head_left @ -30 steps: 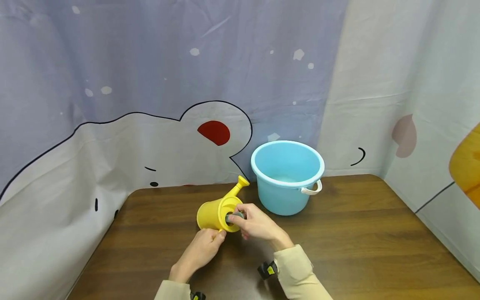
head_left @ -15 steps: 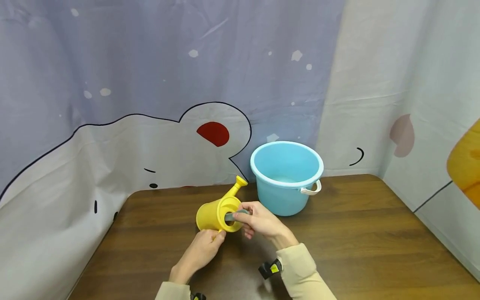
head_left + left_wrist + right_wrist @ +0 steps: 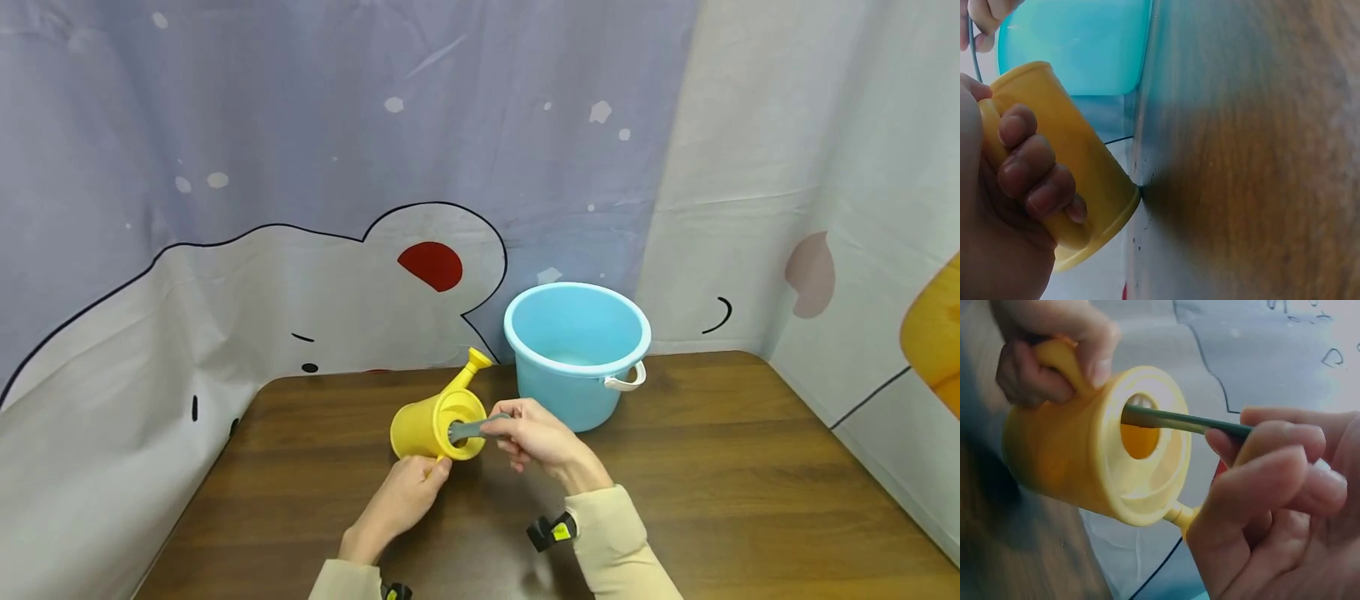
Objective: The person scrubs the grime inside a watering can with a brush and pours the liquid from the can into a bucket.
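My left hand (image 3: 405, 496) grips the handle of a yellow watering can (image 3: 417, 428), fingers curled round it in the left wrist view. The can is tilted, with its round opening towards my right hand and its spout pointing up and away. My right hand (image 3: 546, 440) pinches the slim handle of a grey-green brush (image 3: 1191, 422) between thumb and fingers. In the right wrist view the brush enters the can's opening, where pale bristles show at the rim. The rest of its head is hidden inside.
A light blue bucket (image 3: 567, 400) with a white handle (image 3: 626, 382) stands behind my right hand, at the table's back edge. The brown wooden table (image 3: 735, 483) extends to both sides. A patterned curtain (image 3: 315, 150) hangs behind it.
My right hand has drawn back to the right and slightly up, so more of the brush shows outside the can. My left hand and the can have barely moved.
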{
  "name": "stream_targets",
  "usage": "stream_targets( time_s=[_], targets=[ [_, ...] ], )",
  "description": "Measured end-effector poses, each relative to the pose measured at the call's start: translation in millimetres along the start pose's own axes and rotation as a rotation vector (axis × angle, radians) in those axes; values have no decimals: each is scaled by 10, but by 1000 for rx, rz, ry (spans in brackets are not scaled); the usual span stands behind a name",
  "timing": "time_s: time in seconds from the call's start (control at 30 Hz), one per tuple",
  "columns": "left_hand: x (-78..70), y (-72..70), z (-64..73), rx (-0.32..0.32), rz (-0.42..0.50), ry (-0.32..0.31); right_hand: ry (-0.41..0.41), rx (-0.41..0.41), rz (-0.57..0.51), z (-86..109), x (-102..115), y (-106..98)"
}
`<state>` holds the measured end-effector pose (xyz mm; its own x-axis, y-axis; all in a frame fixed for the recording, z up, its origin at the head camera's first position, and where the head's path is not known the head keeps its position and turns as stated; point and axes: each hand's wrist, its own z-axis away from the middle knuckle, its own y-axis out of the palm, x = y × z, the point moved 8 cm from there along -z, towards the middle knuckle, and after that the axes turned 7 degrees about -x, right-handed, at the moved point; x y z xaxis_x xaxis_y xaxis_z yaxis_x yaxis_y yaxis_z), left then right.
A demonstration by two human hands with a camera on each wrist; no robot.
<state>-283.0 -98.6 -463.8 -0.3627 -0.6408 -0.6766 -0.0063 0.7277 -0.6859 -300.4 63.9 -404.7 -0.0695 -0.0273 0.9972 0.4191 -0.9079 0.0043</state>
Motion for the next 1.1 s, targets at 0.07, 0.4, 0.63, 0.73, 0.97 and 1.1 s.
stream_targets(
  time_s=[0.07,0.4,0.63,0.73,0.97,1.1],
  targets=[
    [-5,-4,-2,-4,-8,2,0,-33,11,-20,-15,-6],
    [-29,23,-5,-16,-40,28,3,-116,0,-123,-156,137],
    [-53,15,0,-17,-50,24,31,-82,-5,-126,-206,201],
    [-50,13,0,-9,-44,10,46,-56,4,-113,-197,199],
    [-43,2,-1,-5,-24,6,50,-2,-1,-74,-124,146],
    [-18,1,3,3,-16,-1,41,19,10,-42,-79,72]
  ],
)
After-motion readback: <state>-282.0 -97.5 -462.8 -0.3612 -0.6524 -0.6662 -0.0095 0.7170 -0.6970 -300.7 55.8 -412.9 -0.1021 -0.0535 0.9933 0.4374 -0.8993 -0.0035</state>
